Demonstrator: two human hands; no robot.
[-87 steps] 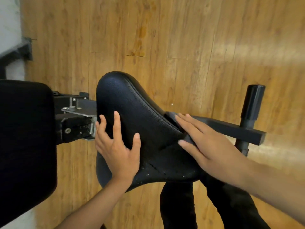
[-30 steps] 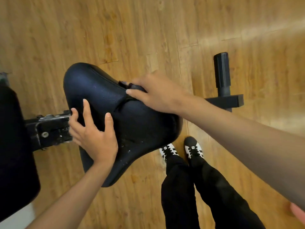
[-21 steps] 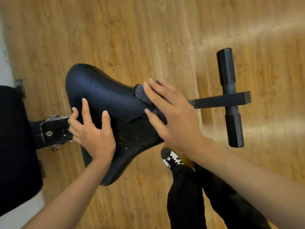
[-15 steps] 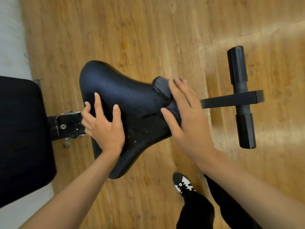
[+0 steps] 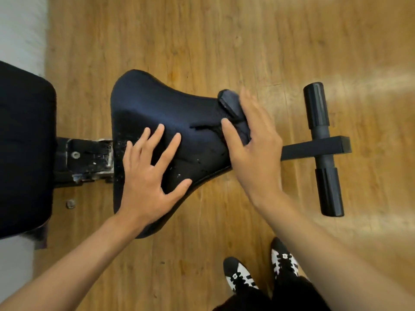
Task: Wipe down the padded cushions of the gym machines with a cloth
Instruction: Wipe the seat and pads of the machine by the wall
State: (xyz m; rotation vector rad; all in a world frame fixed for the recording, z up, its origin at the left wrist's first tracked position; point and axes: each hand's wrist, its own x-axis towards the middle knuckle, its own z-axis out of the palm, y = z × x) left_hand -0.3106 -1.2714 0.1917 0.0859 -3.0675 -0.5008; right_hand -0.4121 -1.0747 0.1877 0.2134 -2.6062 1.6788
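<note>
- seat cushion: dark padded surface at centre of view, wide end toward 9 o'clock, narrow end toward 3 o'clock.
- cloth: dark, folded, lying on the cushion's narrow end, at 2 o'clock from its middle.
- right hand: flat on the cloth, fingers extended and blurred, thumb touching the cushion just beside the cloth.
- left hand: fingers straight and spread, palm pressed on the cushion toward 7 o'clock.
- metal bracket: at the cushion's 9 o'clock edge, meeting the black back pad.
- foot roller bar: at 3 o'clock, over the wooden floor.
</note>
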